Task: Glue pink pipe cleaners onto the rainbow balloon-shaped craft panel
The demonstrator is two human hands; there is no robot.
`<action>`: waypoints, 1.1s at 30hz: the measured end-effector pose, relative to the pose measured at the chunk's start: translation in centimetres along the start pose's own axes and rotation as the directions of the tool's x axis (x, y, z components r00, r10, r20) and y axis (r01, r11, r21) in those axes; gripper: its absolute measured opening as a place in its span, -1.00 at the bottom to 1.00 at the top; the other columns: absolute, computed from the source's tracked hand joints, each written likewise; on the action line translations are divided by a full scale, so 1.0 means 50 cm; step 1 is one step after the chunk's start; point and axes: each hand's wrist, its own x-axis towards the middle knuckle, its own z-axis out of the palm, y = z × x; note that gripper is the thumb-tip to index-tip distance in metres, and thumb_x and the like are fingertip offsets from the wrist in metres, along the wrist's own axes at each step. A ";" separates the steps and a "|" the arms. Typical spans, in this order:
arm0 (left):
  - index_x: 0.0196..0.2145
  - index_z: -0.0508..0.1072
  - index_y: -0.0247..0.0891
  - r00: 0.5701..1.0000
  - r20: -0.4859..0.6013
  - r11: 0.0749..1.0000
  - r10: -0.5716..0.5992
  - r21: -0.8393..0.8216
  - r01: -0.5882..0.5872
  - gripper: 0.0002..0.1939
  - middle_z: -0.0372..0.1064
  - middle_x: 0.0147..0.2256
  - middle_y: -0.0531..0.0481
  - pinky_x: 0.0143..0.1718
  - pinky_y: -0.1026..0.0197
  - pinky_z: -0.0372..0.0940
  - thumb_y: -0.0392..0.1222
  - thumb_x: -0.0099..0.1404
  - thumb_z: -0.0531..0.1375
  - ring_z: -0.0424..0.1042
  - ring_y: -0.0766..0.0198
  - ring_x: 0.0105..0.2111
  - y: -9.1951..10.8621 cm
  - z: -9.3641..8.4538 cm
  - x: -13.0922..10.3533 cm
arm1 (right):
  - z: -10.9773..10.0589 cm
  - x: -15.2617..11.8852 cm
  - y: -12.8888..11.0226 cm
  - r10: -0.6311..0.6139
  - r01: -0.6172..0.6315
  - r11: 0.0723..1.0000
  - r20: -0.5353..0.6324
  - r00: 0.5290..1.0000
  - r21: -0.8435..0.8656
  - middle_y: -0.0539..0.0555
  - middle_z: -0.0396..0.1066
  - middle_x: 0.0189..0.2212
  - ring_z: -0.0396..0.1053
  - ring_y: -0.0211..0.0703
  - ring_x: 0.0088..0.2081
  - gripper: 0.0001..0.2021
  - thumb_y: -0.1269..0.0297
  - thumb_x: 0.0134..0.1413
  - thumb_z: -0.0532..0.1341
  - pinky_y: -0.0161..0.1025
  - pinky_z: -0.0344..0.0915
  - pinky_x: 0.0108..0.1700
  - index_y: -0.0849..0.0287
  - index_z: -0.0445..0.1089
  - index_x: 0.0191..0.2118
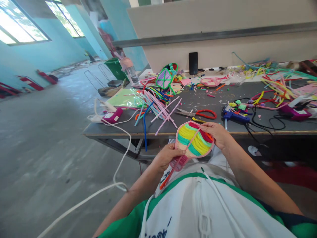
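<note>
Just past the table's front edge, over my lap, I hold a round striped pipe-cleaner craft piece (195, 140). It has yellow, teal, cream and red bands, a pink rim, and a pink strip across its middle. My left hand (169, 155) is closed on its lower left edge, thumb on top near the strip's lower end. At the upper right edge my right hand (215, 132) pinches the piece beside the strip's upper end. Below my left hand are a clear pink item (179, 163) and an orange-red stick (168, 178); whether that hand holds either, I cannot tell.
On the dark table (158, 130) lie loose pipe cleaners (158, 105), red-handled scissors (205, 114) and a blue glue gun (234, 115). A purple power strip (112, 115) trails a white cable (123, 145) off the left edge. A black phone (193, 62) leans at the back.
</note>
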 end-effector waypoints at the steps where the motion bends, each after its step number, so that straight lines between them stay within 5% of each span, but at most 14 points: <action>1: -0.29 0.61 -0.41 1.000 -0.005 1.000 -0.005 -0.003 0.005 -0.54 0.59 -0.32 -0.18 -0.24 0.19 0.41 -0.19 -0.20 0.52 0.54 0.18 -0.39 0.000 0.001 -0.002 | 0.001 -0.002 -0.002 0.005 -0.005 1.000 0.010 1.000 -0.004 0.09 0.57 -0.48 0.50 -0.11 -0.45 -0.71 0.23 -0.37 0.51 -0.18 0.45 -0.29 0.19 0.52 -0.43; 13: -0.32 0.61 -0.41 1.000 -0.005 1.000 -0.019 -0.006 0.019 -0.57 0.59 -0.35 -0.17 -0.25 0.19 0.40 -0.17 -0.18 0.51 0.53 0.17 -0.41 -0.010 -0.003 -0.008 | 0.004 -0.013 -0.013 0.052 -0.051 0.999 0.067 0.996 -0.018 0.14 0.60 -0.35 0.55 -0.04 -0.33 -0.67 0.31 -0.34 0.48 -0.12 0.47 -0.15 0.20 0.54 -0.30; 33: -0.23 0.61 -0.40 1.000 0.008 1.000 0.009 -0.010 -0.009 -0.55 0.59 -0.23 -0.21 -0.13 0.14 0.42 -0.18 -0.11 0.49 0.57 0.11 -0.28 -0.011 0.003 -0.035 | 0.004 -0.014 -0.008 0.053 -0.046 0.998 0.134 0.990 -0.053 0.11 0.60 -0.41 0.52 -0.13 -0.41 -0.70 0.42 -0.35 0.36 -0.23 0.45 -0.26 0.21 0.57 -0.31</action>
